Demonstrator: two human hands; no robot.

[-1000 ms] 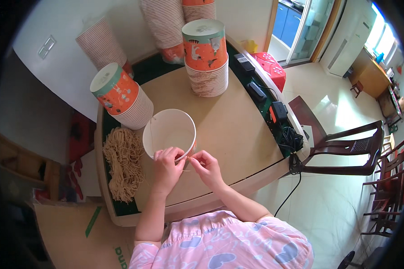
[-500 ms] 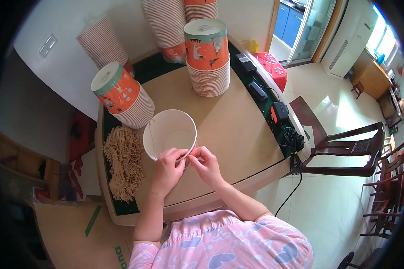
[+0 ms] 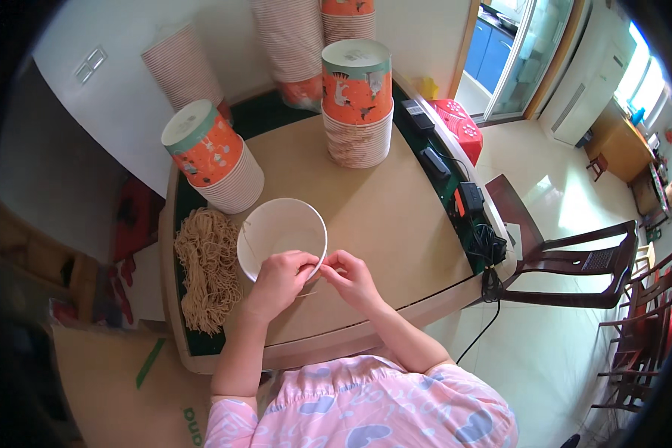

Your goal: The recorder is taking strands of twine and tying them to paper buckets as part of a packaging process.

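Note:
A white paper bucket [image 3: 276, 224] sits tilted on the table in front of me, its open mouth facing up. My left hand [image 3: 282, 282] is closed over the near rim, fingers inside the wall. Against the outside of that same rim, my right hand [image 3: 351, 281] pinches thumb and fingertips together, apparently on a thin beige cord. A short cord end [image 3: 306, 294] pokes out below my fingers; another stretch of cord [image 3: 248, 233] hangs at the bucket's left inner wall. The exact grip point is partly hidden by my fingers.
Left of the bucket lies a heap of beige cords [image 3: 207, 272]. Nested bucket stacks stand behind it, one orange and green at left [image 3: 201, 145] and another at centre [image 3: 357, 89]. Power adapters [image 3: 468, 198] and coiled cables line the table's right edge, beside a dark wooden chair [image 3: 575, 261].
The view has shifted slightly. My hands stay at the bucket's near rim, the right hand's fingers still pinched, and the cord end now shows more plainly below them.

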